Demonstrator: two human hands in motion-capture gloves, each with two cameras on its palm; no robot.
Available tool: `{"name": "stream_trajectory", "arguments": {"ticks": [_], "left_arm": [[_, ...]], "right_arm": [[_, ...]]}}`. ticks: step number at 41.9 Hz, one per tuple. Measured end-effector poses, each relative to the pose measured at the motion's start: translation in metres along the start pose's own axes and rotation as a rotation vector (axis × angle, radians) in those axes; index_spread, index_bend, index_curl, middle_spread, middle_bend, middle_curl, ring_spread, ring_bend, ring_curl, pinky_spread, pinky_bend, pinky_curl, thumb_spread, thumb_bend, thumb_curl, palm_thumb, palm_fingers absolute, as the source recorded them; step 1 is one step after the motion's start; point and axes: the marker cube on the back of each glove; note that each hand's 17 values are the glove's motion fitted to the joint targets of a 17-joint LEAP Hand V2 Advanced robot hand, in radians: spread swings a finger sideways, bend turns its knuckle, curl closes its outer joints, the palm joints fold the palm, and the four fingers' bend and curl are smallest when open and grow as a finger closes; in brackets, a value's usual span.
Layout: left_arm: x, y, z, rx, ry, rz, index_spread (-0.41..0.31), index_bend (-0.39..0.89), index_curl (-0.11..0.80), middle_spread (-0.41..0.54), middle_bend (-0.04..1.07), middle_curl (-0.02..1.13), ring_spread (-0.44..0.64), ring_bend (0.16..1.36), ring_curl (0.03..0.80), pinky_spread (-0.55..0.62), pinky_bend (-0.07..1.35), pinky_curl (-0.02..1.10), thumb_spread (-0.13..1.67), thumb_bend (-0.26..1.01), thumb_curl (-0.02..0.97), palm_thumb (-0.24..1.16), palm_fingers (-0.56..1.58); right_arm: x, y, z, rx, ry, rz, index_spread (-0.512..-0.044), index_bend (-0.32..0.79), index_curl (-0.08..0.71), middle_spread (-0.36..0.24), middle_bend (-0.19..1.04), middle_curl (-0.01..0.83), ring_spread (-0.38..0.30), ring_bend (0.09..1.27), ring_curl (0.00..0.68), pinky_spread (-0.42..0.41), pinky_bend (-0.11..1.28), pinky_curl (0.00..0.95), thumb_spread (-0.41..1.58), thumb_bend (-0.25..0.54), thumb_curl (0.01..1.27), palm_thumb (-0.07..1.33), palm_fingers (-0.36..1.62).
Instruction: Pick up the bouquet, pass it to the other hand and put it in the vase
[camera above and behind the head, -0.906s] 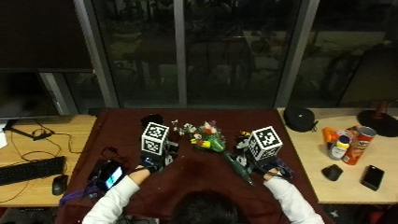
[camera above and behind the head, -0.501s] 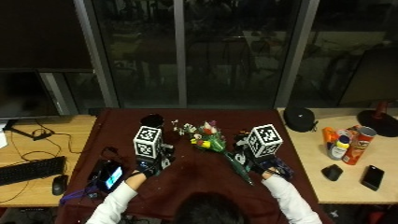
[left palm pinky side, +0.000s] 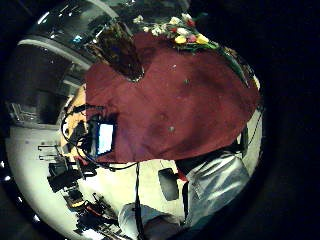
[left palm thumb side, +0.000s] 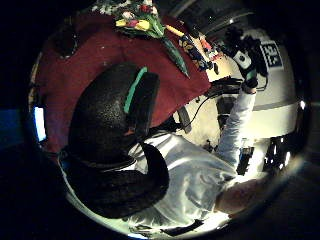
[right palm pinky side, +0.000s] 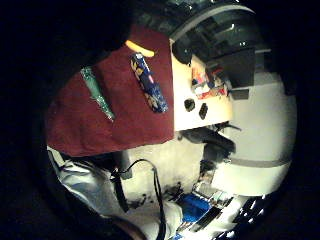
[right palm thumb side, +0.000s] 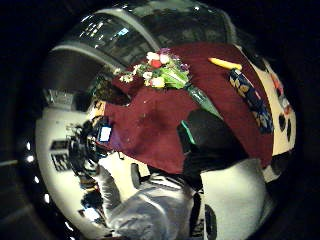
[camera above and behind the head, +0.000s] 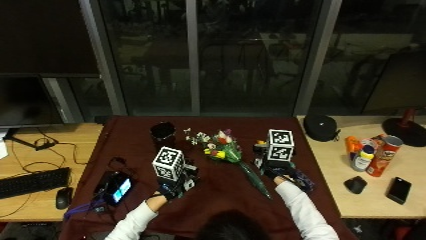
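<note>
Bouquet (camera above and behind the head: 224, 149) flat on dark red cloth (camera above and behind the head: 213, 195) at worktop (camera above and behind the head: 53, 140) centre, blooms toward 11 o'clock, green-wrapped stem toward 5. Dark vase (camera above and behind the head: 162, 132) upright at bouquet's 10 o'clock, apart from it. Left hand (camera above and behind the head: 174, 184) over cloth at bouquet's 7 o'clock, right hand (camera above and behind the head: 281, 169) at its 3 o'clock; hands well apart, neither on bouquet. Finger state: can't tell. Patterned blue pouch (right palm thumb side: 251, 101) beside right hand.

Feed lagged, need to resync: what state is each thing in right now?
bouquet: lying on the red cloth, unheld, between the hands.
vase: upright, no flowers in it.
left hand: above the cloth, holding nothing.
right hand: beside the bouquet's stem, holding nothing.
handheld device: screen lit.
</note>
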Motion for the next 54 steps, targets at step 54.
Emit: {"name": "stream_trajectory", "arguments": {"ticks": [54], "left_arm": [[-0.004, 0.012, 0.047, -0.204, 0.111, 0.004, -0.05, 0.15, 0.325, 0.078, 0.19, 0.36, 0.18, 0.45, 0.3, 0.21, 0.21, 0.34, 1.2, -0.02, 0.271, 0.22, 0.46]], "right_arm": [[-0.015, -0.031, 0.213, -0.341, -0.128, 0.28, -0.133, 0.1, 0.076, -0.047, 0.37, 0.453, -0.149, 0.73, 0.416, -0.13, 0.78, 0.393, 1.05, 0.002, 0.36, 0.7, 0.69]]}}
